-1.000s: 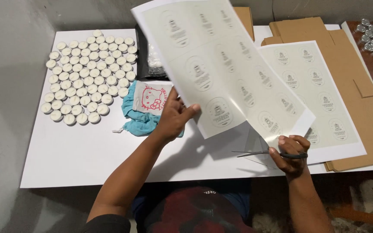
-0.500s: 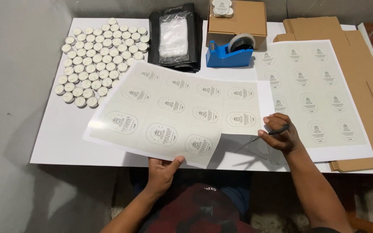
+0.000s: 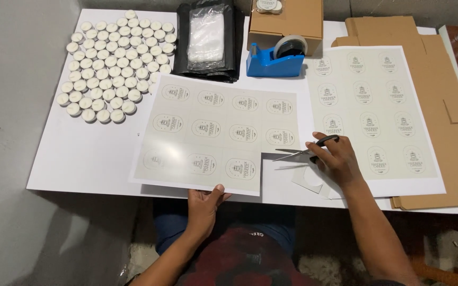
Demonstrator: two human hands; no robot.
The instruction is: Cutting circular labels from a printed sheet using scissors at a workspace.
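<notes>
My left hand (image 3: 205, 204) pinches the near edge of a pale sticker sheet (image 3: 216, 132) printed with oval labels, which lies almost flat on the white table (image 3: 80, 159). A rectangular piece is cut out of the sheet's near right corner. My right hand (image 3: 336, 159) holds black-handled scissors (image 3: 306, 150), blades slightly apart and pointing left at that notch. Small cut paper pieces (image 3: 308, 179) lie under my right hand.
A second sticker sheet (image 3: 372, 111) lies on flat brown cardboard (image 3: 451, 106) at the right. Several white tealight candles (image 3: 115, 63) fill the far left. A black bag with clear packets (image 3: 208, 42), a blue tape dispenser (image 3: 274, 61) and a brown box (image 3: 287, 21) stand at the back.
The sheet came down from upright in front of me to nearly flat on the table. My left hand shifted to its near edge. My right hand brought the scissors up to the notch.
</notes>
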